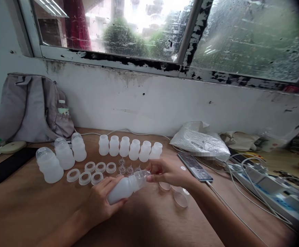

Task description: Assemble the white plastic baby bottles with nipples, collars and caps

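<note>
My left hand (104, 195) is wrapped round the body of a frosted white baby bottle (121, 189), which is tilted with its top to the right. At that top end, the fingers of my right hand (162, 173) close on a clear dome cap (141, 177). Beyond the bottle lie several clear nipples (121, 169), partly hidden by the hands. White collar rings (84, 178) lie in two rows left of them. Behind stands a row of uncapped bottles (124, 146). On the left stand three bottles with clear caps (50, 165). More clear caps (180, 199) rest by my right forearm.
A phone (195, 167) with a charging cable lies right of my hands, near a power strip (265, 192) with tangled cords. At the wall are a plastic-wrapped package (200, 140) and a grey backpack (30, 106). A black flat item (8, 166) lies far left.
</note>
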Demonstrator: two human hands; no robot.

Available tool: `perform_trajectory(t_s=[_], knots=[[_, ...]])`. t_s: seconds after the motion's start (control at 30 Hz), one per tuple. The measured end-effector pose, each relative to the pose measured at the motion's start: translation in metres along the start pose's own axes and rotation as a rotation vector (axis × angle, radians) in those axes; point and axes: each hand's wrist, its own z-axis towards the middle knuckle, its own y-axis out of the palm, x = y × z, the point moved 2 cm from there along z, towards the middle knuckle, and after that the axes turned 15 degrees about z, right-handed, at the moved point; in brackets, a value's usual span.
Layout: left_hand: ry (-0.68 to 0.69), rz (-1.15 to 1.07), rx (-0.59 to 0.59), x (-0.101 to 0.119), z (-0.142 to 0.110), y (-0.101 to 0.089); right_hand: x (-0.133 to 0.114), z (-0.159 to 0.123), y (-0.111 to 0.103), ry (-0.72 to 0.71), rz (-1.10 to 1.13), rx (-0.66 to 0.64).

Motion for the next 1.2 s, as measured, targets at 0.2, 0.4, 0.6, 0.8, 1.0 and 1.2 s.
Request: perform_trajectory(t_s=[0.2,0.4,0.6,0.8,1.0,1.2], knots=[[-0.009,-0.021,0.034,0.000,-0.001,0.002,-0.003,-0.001,0.003,0.021,-0.004,-0.031],[0.015,-0.036,0.052,-0.001,-0.002,0.003,-0.002,0.000,0.005,0.000,0.010,-0.059],[0.006,-0.055,0.015,0.001,-0.003,0.002,-0.002,0.000,0.010,-0.002,0.043,-0.067],[-0.016,-0.097,0.043,0.004,-0.003,-0.001,0.002,0.003,0.016,-0.015,0.114,-0.081],[-0.038,-0.110,0.063,0.006,-0.005,-0.001,-0.001,0.004,0.020,-0.013,0.202,-0.150],[0.005,-0.066,0.041,0.008,-0.008,-0.003,-0.006,0.001,0.020,0.002,0.183,-0.133]])
